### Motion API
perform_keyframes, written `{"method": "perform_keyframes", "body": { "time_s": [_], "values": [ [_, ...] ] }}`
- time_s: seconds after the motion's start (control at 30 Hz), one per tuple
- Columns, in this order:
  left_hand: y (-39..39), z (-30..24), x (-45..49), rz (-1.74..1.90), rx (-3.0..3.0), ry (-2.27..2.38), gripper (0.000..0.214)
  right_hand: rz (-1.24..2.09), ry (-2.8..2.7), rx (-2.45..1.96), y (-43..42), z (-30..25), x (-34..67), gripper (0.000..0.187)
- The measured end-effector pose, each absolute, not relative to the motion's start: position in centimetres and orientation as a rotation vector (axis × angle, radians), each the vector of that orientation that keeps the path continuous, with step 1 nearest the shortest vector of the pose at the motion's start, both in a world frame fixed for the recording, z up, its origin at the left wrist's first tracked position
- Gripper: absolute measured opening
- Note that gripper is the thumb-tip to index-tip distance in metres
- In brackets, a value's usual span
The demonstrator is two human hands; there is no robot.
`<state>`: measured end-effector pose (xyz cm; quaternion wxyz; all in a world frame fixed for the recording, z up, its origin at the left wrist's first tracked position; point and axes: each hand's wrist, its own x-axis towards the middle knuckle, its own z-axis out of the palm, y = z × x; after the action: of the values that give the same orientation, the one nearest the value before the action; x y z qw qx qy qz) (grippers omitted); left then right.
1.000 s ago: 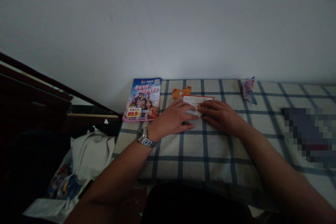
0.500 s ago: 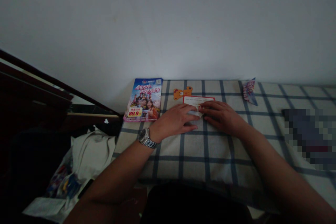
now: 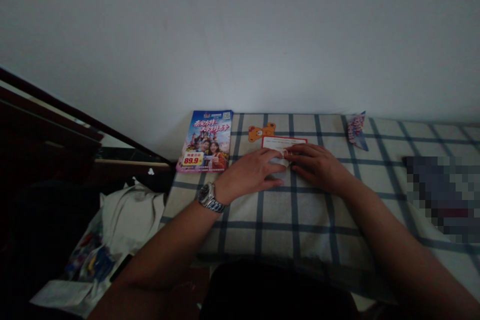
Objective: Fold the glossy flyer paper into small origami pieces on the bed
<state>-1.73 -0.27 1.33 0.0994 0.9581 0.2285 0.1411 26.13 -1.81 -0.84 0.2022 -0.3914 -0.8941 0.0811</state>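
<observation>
A white sheet of paper with a red border and small print (image 3: 282,142) lies on the checked cloth, its near part hidden under my fingers. My left hand (image 3: 258,171), with a metal watch on the wrist, reaches it from the left; thumb and fingers close on its near edge. From the right, my right hand (image 3: 318,166) has its fingertips bent together on the same edge, almost touching the left ones. Fine detail between the fingertips is too small to tell. Just behind the paper's left corner is an orange cartoon bear cutout (image 3: 258,133).
Left of my hands lies a stack of printed flyers (image 3: 206,140). At the back right a folded flyer piece (image 3: 357,131) stands up on the checked cloth (image 3: 240,232). A blurred dark object (image 3: 442,192) is far right. White bags (image 3: 127,215) sit lower left.
</observation>
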Motion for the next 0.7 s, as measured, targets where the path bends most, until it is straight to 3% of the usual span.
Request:
{"method": "perform_keyframes", "body": {
  "time_s": [0.7],
  "values": [
    [-0.04, 1.50, -2.10, 0.434, 2.779, 0.644, 0.030, 0.238, -2.490, -1.113, -1.82, -0.84, 26.03, 0.036]
  ]
}}
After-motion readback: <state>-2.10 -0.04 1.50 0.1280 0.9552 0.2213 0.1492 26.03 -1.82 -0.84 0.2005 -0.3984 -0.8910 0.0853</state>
